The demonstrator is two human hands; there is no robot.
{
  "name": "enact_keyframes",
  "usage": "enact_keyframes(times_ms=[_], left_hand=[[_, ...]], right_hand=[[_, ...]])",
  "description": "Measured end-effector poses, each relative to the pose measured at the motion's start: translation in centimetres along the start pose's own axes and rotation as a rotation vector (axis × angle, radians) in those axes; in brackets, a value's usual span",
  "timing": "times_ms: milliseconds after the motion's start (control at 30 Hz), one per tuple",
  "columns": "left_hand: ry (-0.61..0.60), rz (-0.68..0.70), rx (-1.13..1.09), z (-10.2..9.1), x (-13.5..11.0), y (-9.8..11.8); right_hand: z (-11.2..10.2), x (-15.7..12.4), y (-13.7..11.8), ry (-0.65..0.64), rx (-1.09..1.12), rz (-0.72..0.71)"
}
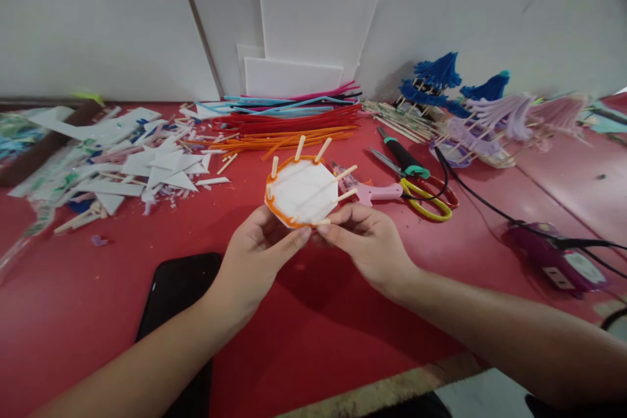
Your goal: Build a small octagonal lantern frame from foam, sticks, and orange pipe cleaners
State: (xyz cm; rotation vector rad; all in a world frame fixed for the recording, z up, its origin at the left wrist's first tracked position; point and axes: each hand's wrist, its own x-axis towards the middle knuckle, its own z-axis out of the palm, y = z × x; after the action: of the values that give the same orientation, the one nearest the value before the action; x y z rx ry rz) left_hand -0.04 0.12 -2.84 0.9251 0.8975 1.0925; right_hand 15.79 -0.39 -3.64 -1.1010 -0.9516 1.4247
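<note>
A white foam-like octagonal base (306, 191) is held up over the red table, its edge partly lined with orange pipe cleaner. Several short wooden sticks stand out from its rim. My left hand (262, 245) grips the near left edge, thumb on top. My right hand (365, 238) pinches the near right edge by a short stick (321, 222); whether it grips the stick or the base is hard to tell. The fingers under the base are hidden. Just beyond my right hand lies a pink glue gun (377, 192), with yellow-and-red-handled scissors (426, 208) next to it.
White scraps (161, 166) litter the left. Orange pipe cleaners (294, 138) and other colours lie behind. Blue (438, 72) and lilac (507, 114) pipe-cleaner models stand back right. A black cable runs to a purple power box (558, 258). A black phone (179, 287) lies near my left forearm.
</note>
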Motion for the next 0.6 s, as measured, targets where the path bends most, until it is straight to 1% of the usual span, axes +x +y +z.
enact_keyframes(times_ms=[200, 367, 600], left_hand=[[0.031, -0.040, 0.009, -0.19, -0.02, -0.11], [0.076, -0.070, 0.006, -0.29, 0.14, -0.08], [0.105, -0.085, 0.073, -0.29, 0.18, 0.10]], right_hand=[[0.23, 0.13, 0.12, 0.007, 0.037, 0.019], [0.24, 0.17, 0.13, 0.014, 0.015, 0.026], [0.02, 0.22, 0.42, 0.002, 0.020, -0.004]])
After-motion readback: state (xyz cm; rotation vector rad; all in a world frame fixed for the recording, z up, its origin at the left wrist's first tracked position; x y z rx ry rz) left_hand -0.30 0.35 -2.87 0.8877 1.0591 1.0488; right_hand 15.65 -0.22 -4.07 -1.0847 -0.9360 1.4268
